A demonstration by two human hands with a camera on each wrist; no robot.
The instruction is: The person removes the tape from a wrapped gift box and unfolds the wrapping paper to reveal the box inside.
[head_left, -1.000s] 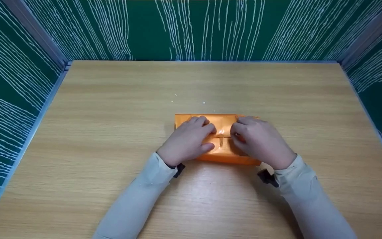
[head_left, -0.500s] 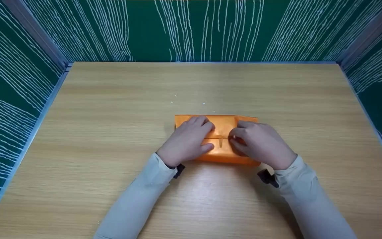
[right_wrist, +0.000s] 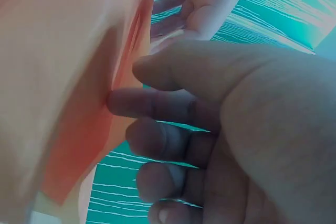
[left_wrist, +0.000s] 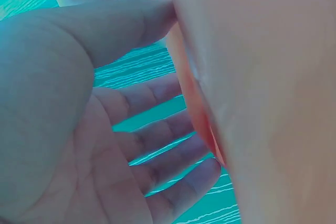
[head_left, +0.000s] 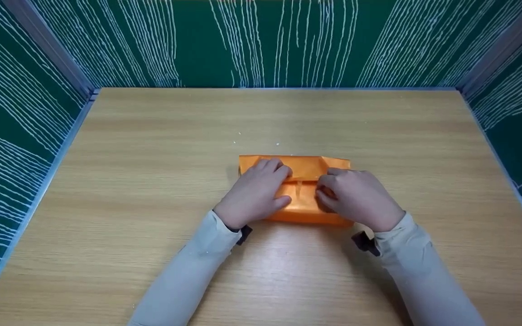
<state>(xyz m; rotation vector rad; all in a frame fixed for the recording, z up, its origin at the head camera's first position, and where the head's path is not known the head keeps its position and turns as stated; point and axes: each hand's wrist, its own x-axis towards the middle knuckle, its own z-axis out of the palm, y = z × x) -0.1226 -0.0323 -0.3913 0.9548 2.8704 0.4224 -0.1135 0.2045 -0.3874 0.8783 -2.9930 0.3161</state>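
Observation:
A glossy orange paper packet, folded with a flap across its top, lies on the table under both hands. My left hand rests over its left half with thumb and fingers spread. In the left wrist view its long fingers reach to the paper's edge. My right hand is at the right half, thumb and index fingertip apart. The right wrist view shows that index fingertip touching the orange paper at the fold, the other fingers bent beside it. The flap's front edge stands slightly raised between the hands.
The packet lies on a wooden table. A few tiny white specks dot the wood beyond it. Green panels with white streaks border the back and sides. A dark strap piece sticks out at the right cuff.
The flap's front edge has lifted and shifted slightly away from me. My right hand has drawn back a little from the packet's far edge. My left hand stays in place.

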